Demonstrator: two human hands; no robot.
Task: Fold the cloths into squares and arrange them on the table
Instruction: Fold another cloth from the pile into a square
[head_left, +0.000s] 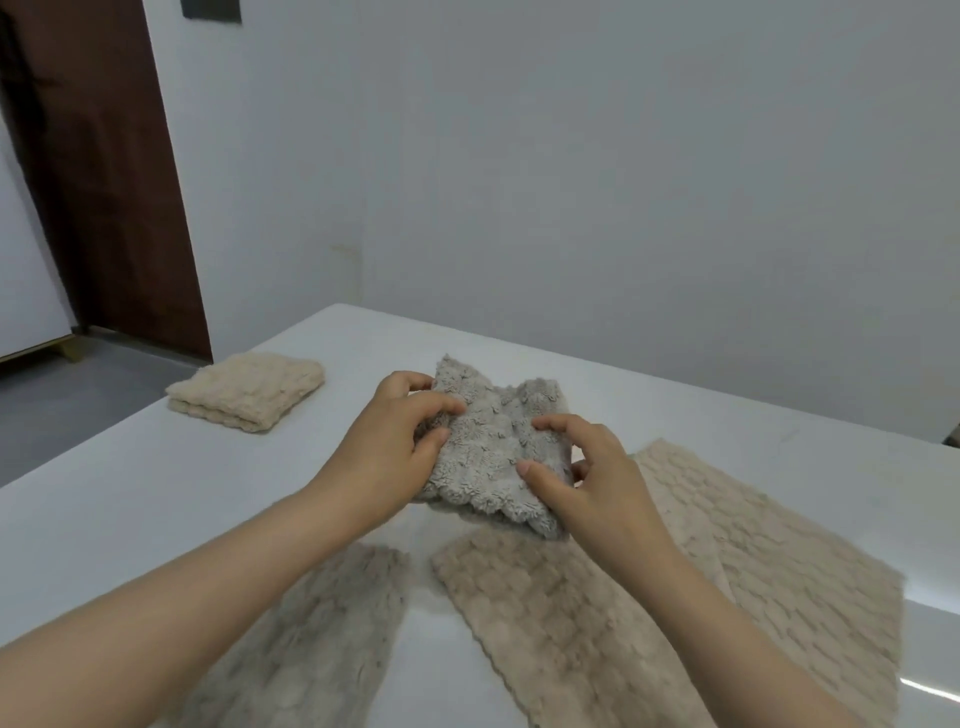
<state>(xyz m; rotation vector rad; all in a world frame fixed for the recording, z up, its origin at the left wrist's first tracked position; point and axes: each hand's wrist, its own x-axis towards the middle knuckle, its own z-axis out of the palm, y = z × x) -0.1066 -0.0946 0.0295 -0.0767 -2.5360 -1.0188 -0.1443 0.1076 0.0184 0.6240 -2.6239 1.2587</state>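
A folded grey fluffy cloth (493, 447) is held just above the white table (130, 499) at its middle. My left hand (387, 447) grips its left edge with curled fingers. My right hand (587, 467) pinches its right side between thumb and fingers. A cream cloth (249, 389), folded into a square, lies at the table's far left. Three unfolded cloths lie flat nearer to me: a grey one (311, 634) at the left, a tan one (561, 618) in the middle and a cream one (769, 561) at the right.
A pale wall (571, 182) stands right behind the table's far edge. At the left are a dark brown door (104, 182) and grey floor (67, 400). The table's left edge runs diagonally past the folded cream cloth.
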